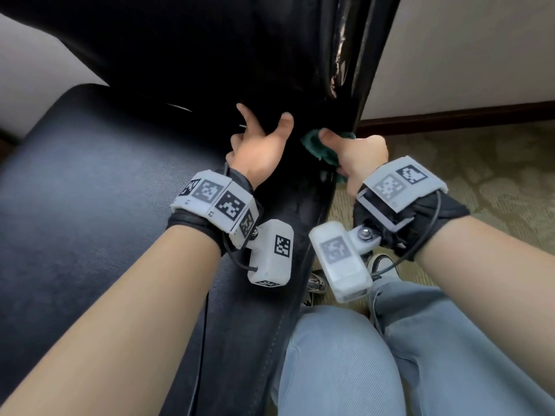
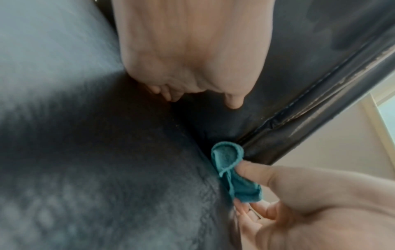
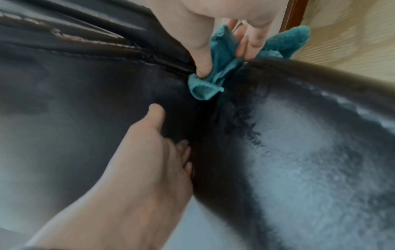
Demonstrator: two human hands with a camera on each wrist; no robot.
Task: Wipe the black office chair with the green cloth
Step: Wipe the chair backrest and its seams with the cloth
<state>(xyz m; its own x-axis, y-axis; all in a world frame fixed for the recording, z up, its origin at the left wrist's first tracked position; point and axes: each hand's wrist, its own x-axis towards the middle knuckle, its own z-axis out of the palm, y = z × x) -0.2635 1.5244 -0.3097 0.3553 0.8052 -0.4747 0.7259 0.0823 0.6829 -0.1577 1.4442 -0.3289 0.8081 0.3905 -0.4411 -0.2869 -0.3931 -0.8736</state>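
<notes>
Only the right wrist view shows green cloth (image 3: 215,74) beyond fingers (image 3: 255,40).

A black office chair of grained, matt leather-like upholstery (image 1: 90,205) is seen; beside the right hand (image 1: 360,163) its glossy edge piping (image 3: 89,42) is cracked and peeling. A soft, nappy green terry cloth (image 3: 213,74) is gripped there.

Both forearms reach forward — left hand (image 1: 260,151) spread, thumb out — right hand (image 1: 357,159) curled in a pinch.
</notes>
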